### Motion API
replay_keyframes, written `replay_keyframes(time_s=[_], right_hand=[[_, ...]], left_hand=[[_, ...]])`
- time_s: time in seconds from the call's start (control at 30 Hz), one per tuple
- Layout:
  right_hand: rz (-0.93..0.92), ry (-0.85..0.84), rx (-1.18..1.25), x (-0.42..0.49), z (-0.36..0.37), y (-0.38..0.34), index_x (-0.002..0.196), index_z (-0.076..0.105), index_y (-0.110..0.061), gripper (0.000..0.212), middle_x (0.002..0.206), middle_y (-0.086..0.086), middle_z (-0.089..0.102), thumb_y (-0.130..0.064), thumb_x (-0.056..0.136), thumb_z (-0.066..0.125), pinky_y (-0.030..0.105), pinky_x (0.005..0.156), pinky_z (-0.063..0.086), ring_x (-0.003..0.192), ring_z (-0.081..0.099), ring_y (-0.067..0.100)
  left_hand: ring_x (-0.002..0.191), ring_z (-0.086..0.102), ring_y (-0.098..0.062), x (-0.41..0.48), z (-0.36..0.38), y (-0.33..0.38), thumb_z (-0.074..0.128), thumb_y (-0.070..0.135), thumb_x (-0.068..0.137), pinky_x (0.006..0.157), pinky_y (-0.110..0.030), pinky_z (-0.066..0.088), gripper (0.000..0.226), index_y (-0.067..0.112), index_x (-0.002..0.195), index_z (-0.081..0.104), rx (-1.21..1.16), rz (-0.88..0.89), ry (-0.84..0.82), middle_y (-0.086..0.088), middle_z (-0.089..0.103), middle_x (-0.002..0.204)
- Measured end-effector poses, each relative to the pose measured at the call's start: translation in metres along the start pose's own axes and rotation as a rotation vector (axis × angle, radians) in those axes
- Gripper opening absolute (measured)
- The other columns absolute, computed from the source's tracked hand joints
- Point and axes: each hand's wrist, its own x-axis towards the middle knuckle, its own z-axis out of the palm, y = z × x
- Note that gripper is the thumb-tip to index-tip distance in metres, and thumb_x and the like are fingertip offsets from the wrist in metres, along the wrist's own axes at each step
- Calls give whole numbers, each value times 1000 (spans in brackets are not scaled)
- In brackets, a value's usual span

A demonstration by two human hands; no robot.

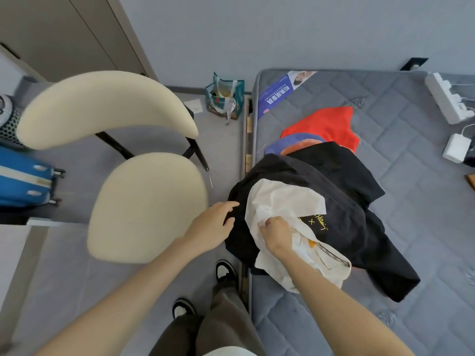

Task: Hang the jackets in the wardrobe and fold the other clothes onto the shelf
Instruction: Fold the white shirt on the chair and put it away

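A heap of clothes lies at the left edge of the grey quilted mattress [385, 317]. On top is a crumpled white garment [280, 201], and my right hand [276, 233] grips a bunch of its cloth. Under it spreads a black garment with yellow lettering [341, 219]. My left hand [213, 227] holds the black garment's left edge, with the fingers curled over the fabric. Behind the black pile lie a red garment [326, 127] and a blue and orange one [290, 143], partly hidden. The wardrobe door [64, 34] stands at the top left.
A cream chair [144, 206] stands close on the left, between me and the wardrobe. A blue suitcase [23, 178] lies at the far left. A teal bag [223, 98] sits on the floor by the mattress head. A white power strip [447, 98] and charger [456, 147] rest on the mattress's right side.
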Motion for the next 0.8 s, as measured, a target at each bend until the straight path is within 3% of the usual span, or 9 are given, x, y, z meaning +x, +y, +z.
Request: replay_keyframes(time_s=[0.1,0.23,0.3,0.4,0.5,0.57,0.63,0.7,0.8], right_hand=[[4,-13,211,-7,0,4,100,53,-8,16,86,6,49,-19,101,42,32,76,37,83,52,25],[-27,-6,356,-28,-8,27,81,50,-10,20,73,-2,52,-17,99,48,27,67,33,72,50,16],[-9,-26,409,-40,-11,46,92,61,-12,8,89,-4,61,-14,96,53,24,75,38,86,54,12],[-3,8,325,-50,-9,77,116,60,-14,27,117,-3,59,-13,90,64,19,87,34,110,51,13],[6,12,221,-56,-1,100,125,53,-18,42,131,-2,48,-18,86,67,28,97,37,123,42,17],[14,-13,164,-58,7,110,130,48,-22,51,135,-2,42,-20,84,68,38,96,43,124,40,17],[19,-13,125,-58,15,114,134,43,-26,59,136,-3,37,-19,81,68,42,92,46,120,42,17],[10,28,88,-57,23,115,136,40,-26,63,136,-2,36,-19,80,68,39,88,45,120,41,18],[17,88,0,-52,31,112,137,39,-25,64,131,1,38,-20,80,67,37,86,46,117,41,22]], left_hand=[[117,53,-12,0,-7,-1,41,22,101,96,-28,43,45,30,145,37,7,29,19,7,48,140],[115,53,-17,9,-4,7,40,16,100,91,-32,46,49,31,146,34,75,123,4,6,46,140],[121,48,-20,20,8,14,39,10,99,90,-36,47,54,32,148,31,198,204,-63,4,42,143],[135,31,-25,44,34,25,43,-5,92,96,-38,43,73,35,150,25,495,365,-194,-1,27,153],[145,15,-27,66,57,32,57,-1,88,104,-38,38,83,39,151,19,832,566,-300,-6,11,160],[140,34,-21,78,70,36,70,17,78,91,-29,48,81,49,143,34,1075,749,-260,0,31,156],[112,63,-8,87,71,43,85,34,50,68,-19,52,67,55,110,64,1242,845,-177,16,62,127],[95,69,-5,100,78,35,90,39,38,61,-18,52,56,53,89,71,1257,929,-149,24,68,109],[84,69,-5,114,79,31,90,31,43,60,-19,51,38,45,74,73,1301,969,-95,23,71,94]])
